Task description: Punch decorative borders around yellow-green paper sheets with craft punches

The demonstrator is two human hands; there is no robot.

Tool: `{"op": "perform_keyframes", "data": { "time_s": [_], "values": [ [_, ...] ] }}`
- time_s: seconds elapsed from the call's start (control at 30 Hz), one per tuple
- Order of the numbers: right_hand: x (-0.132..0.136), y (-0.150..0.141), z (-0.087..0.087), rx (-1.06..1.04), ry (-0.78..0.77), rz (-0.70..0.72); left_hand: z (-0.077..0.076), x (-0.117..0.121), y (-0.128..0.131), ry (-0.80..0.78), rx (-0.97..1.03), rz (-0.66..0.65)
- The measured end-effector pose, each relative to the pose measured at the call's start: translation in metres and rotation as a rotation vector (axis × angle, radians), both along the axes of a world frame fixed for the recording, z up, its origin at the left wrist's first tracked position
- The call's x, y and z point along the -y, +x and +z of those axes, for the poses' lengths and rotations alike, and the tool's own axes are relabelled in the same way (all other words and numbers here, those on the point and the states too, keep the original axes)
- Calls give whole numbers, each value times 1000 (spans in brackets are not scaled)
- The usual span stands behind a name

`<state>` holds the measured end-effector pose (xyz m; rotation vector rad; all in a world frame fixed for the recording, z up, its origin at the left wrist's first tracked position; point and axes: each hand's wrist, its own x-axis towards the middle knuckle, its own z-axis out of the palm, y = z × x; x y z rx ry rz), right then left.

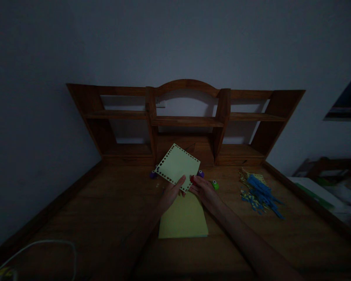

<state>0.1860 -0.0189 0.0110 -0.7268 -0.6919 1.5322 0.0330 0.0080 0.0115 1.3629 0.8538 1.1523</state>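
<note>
My left hand [172, 192] grips a pale yellow sheet of paper [178, 164] near its lower corner, thumb on top. The sheet is tilted like a diamond, and small punched holes run along its edges. My right hand [205, 192] is closed around a small red craft punch [192, 180] at the sheet's lower right edge. Whether the paper sits inside the punch's slot is hard to see. Below the hands lies a stack of yellow paper [183, 222] on the desk. A green punch [215, 185] is just right of my right hand.
Purple punches [201, 174] [153, 174] stand behind the hands. Blue and yellow paper scraps [260, 193] are heaped at the right of the wooden desk [105, 218]. A wooden shelf unit [187, 121] rises at the back. A white cable [52, 241] loops at the front left.
</note>
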Motion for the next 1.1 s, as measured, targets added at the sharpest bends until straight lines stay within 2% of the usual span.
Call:
{"op": "perform_keyframes", "data": {
  "time_s": [0.47,0.7,0.8,0.97,1.1],
  "values": [
    [-3,2,-7,21,13,16,4,3,0,-29,1,41],
    [-2,0,-3,3,-19,-7,-2,0,1,-13,-12,16],
    [-1,-1,-1,7,-5,-6,0,1,0,-20,1,48],
    [0,-1,0,28,8,7,5,2,-1,-13,25,28],
    [-1,0,-1,33,11,0,2,1,-1,-9,31,38]
  ]
}}
